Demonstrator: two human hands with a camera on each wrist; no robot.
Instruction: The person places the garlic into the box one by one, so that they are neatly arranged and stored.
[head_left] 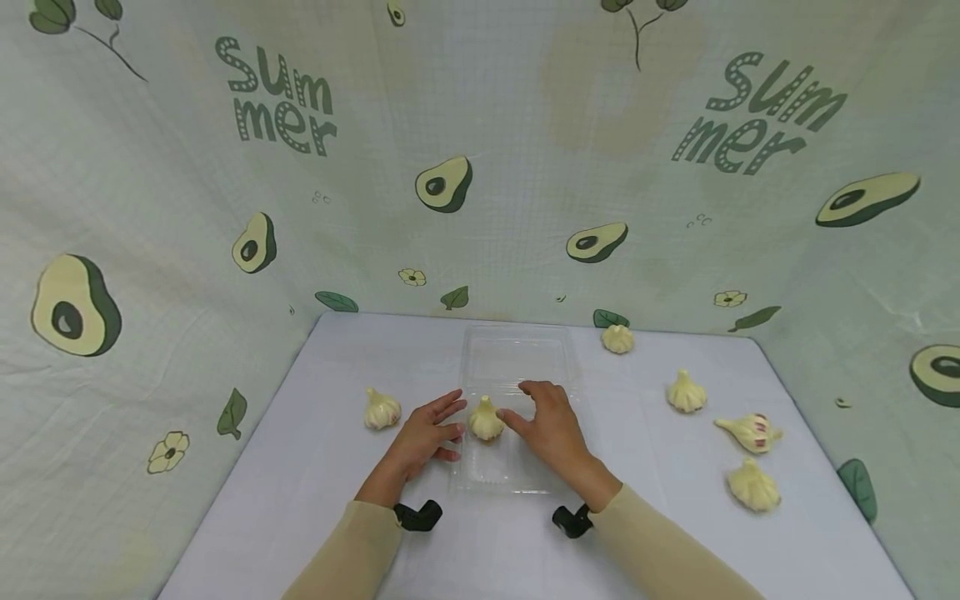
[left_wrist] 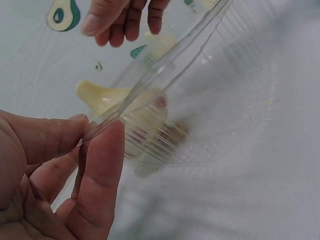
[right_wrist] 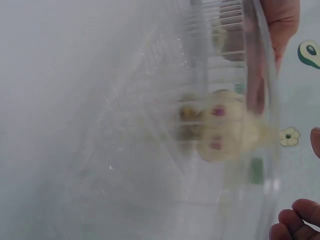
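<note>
A clear plastic clamshell box (head_left: 517, 471) lies on the table with its lid (head_left: 517, 354) folded back away from me. Inside its tray, toward the left, stands a garlic bulb (head_left: 486, 422), stem up. My left hand (head_left: 429, 433) is at the tray's left side; in the left wrist view its thumb and forefinger pinch the rim (left_wrist: 107, 120). To the right of the bulb is my right hand (head_left: 553, 429), thumb and fingers spread apart, holding nothing. Through the clear wall in the right wrist view, the bulb (right_wrist: 225, 127) shows purple marks.
One garlic bulb (head_left: 382, 409) sits left of the box. Another bulb (head_left: 617, 339) is near the back edge, and several more, including a bulb lying on its side (head_left: 752, 432), are on the right. A printed cloth (head_left: 510, 125) walls the table behind and at both sides.
</note>
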